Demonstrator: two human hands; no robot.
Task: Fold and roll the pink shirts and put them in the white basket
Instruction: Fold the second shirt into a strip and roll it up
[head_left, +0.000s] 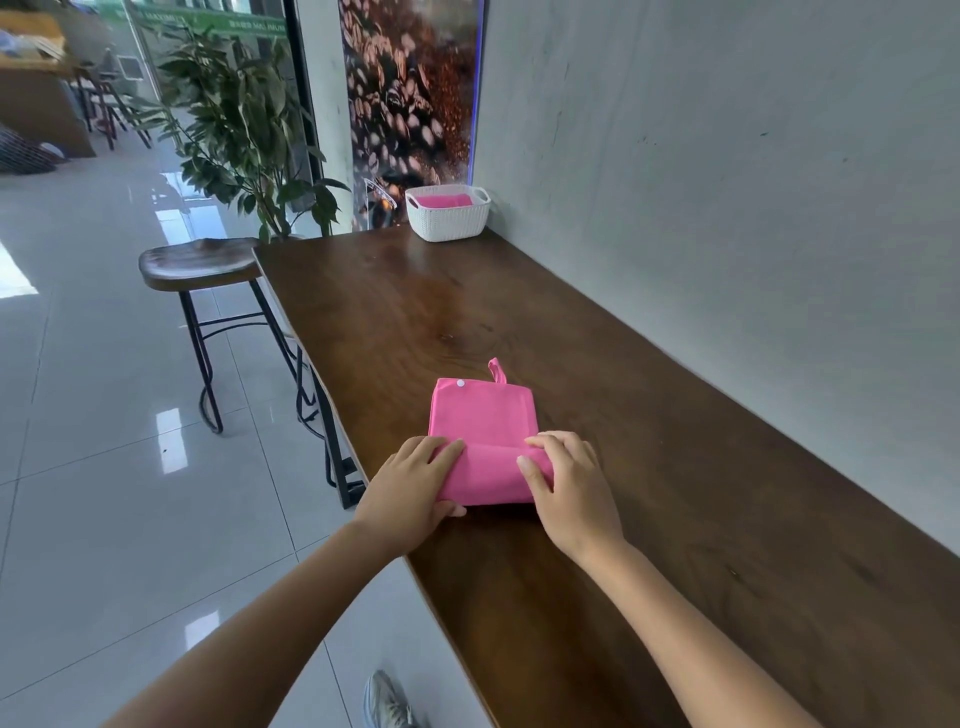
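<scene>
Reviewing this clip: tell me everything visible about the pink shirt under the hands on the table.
The pink shirt is a bright pink, smooth fabric piece folded into a narrow rectangle, lying flat on the dark wooden table. A small white snap sits near its far left corner and a pink loop sticks out from the far edge. Its near end is turned up into the start of a roll, which the left hand and right hand grip at either side, fingers curled over it.

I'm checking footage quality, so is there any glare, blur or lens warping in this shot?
Head view: window glare patches on the floor tiles; soft sheen on the wooden table; wide-angle bending at the wall; hands and pink shirt sharp.
</scene>
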